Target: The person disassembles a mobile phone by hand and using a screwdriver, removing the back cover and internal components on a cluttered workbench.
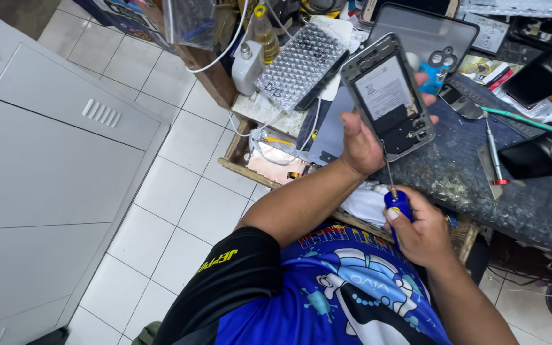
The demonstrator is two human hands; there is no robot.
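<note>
My left hand [364,137] grips an opened phone [388,94] with its back cover off, tilted up over the dark work mat [467,172]; a pale battery and dark inner parts show inside the frame. My right hand [420,227] is closed around a blue-handled screwdriver [396,199], its thin shaft reaching up to the phone's lower edge. Both forearms come up from my blue printed shirt.
A bubble-wrapped phone [301,64], a clear phone case [426,35] and a small white bottle [247,64] lie on the cluttered bench. Black bottles with yellow caps [541,153] and loose tools [493,153] sit right. A grey metal cabinet [52,147] stands left on white floor tiles.
</note>
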